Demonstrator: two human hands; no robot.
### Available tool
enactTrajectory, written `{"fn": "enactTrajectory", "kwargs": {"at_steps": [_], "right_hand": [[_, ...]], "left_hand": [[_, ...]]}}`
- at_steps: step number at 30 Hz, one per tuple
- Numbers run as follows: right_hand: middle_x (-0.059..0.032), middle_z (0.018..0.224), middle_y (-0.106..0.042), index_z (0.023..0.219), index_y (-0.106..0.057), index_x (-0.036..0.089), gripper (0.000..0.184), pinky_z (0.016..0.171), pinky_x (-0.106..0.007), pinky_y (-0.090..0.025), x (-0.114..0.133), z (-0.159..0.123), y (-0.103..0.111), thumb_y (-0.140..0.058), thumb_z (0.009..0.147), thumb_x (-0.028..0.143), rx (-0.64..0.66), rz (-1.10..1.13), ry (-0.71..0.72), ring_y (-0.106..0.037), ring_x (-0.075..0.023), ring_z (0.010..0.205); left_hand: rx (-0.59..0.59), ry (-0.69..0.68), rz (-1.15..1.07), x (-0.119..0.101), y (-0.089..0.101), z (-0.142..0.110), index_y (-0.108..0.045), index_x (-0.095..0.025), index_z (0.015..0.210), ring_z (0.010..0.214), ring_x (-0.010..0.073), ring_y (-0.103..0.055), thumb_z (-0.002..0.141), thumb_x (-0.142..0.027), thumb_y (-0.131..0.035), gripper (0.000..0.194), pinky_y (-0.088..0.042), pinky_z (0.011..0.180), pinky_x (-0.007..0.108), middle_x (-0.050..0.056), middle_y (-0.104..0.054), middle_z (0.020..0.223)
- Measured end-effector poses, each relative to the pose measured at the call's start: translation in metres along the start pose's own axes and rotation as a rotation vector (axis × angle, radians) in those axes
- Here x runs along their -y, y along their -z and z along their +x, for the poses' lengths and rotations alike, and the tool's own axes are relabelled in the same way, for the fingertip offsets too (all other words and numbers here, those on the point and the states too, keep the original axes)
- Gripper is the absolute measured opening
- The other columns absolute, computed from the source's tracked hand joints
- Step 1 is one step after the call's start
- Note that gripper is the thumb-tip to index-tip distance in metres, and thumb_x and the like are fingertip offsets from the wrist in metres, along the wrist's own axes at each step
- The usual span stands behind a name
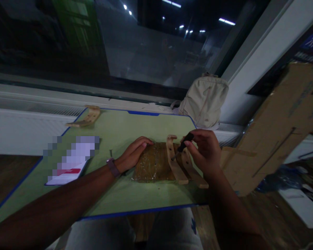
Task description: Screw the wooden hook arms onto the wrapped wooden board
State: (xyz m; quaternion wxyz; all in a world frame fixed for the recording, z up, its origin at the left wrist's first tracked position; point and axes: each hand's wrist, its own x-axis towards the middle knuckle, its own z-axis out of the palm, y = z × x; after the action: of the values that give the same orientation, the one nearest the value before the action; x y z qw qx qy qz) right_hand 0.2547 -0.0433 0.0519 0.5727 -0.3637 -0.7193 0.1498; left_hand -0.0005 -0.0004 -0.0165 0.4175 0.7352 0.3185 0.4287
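My right hand (207, 149) grips a screwdriver (185, 141) by its black handle. The shaft slants down to a hole in a curved wooden piece (173, 166). That piece lies across a flat brown block wrapped in shiny tape (150, 165). A second curved wooden piece (191, 170) lies alongside it on the right, partly behind the screwdriver and hand. My left hand (135, 151), with a band on the wrist, lies on the block's far left corner, fingers stretched out. Whatever is under its fingertips is hidden.
The green, blue-edged table (114, 198) bears another curved wooden piece (90, 118) at its far left corner. Nearer lies a phone-like slab with a blurred screen (75, 161). A screw (111, 153) stands by my left wrist. Beyond are a backpack (205, 100) and large cardboard (279, 128).
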Motion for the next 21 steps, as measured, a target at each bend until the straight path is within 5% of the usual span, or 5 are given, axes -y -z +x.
{"fn": "enactTrajectory", "kwargs": {"at_steps": [5,9,14,18,21], "right_hand": [[-0.0056,0.099,-0.061,0.117,-0.061,0.029,0.036,0.078,-0.04,-0.053,0.013,0.006,0.001,-0.064,0.084,0.015,0.156,0.007,0.209,-0.061,-0.0205,0.093],[-0.009,0.122,-0.062,0.118,-0.061,0.027,0.035,0.099,-0.048,-0.046,0.023,0.009,-0.002,-0.055,0.088,0.01,0.161,0.055,0.178,-0.057,-0.0241,0.118],[-0.0017,0.094,-0.066,0.112,-0.059,0.028,0.035,0.074,-0.033,-0.055,0.018,0.003,-0.002,-0.063,0.085,0.007,0.115,0.255,0.001,-0.068,-0.0167,0.087],[-0.0009,0.086,-0.062,0.111,-0.063,0.028,0.039,0.067,-0.031,-0.051,0.019,0.008,0.003,-0.074,0.077,0.012,0.109,0.037,0.18,-0.061,-0.0158,0.077],[-0.0067,0.099,-0.066,0.119,-0.064,0.026,0.031,0.08,-0.037,-0.052,0.025,0.013,0.006,-0.06,0.089,0.02,0.199,-0.094,0.259,-0.061,-0.02,0.094]], "left_hand": [[0.009,-0.006,-0.007,-0.002,0.0,0.0,-0.062,-0.017,0.105,0.108,0.0217,-0.056,0.1,-0.047,-0.035,0.041,-0.04,0.099,0.038,0.009,-0.061,0.109],[0.008,0.001,0.001,-0.002,0.0,0.0,-0.062,-0.017,0.105,0.107,0.0215,-0.056,0.1,-0.045,-0.035,0.04,-0.04,0.098,0.037,0.008,-0.061,0.108],[0.012,-0.006,-0.004,0.001,0.001,-0.001,-0.061,-0.018,0.106,0.108,0.0209,-0.056,0.101,-0.044,-0.035,0.037,-0.04,0.099,0.037,0.007,-0.06,0.109],[0.011,-0.013,-0.01,0.002,0.001,-0.001,-0.062,-0.019,0.106,0.109,0.0211,-0.056,0.101,-0.044,-0.035,0.037,-0.04,0.1,0.038,0.007,-0.06,0.109],[0.017,-0.007,-0.008,0.0,0.001,0.0,-0.062,-0.019,0.106,0.108,0.0211,-0.056,0.101,-0.044,-0.035,0.037,-0.04,0.099,0.038,0.007,-0.06,0.109]]}}
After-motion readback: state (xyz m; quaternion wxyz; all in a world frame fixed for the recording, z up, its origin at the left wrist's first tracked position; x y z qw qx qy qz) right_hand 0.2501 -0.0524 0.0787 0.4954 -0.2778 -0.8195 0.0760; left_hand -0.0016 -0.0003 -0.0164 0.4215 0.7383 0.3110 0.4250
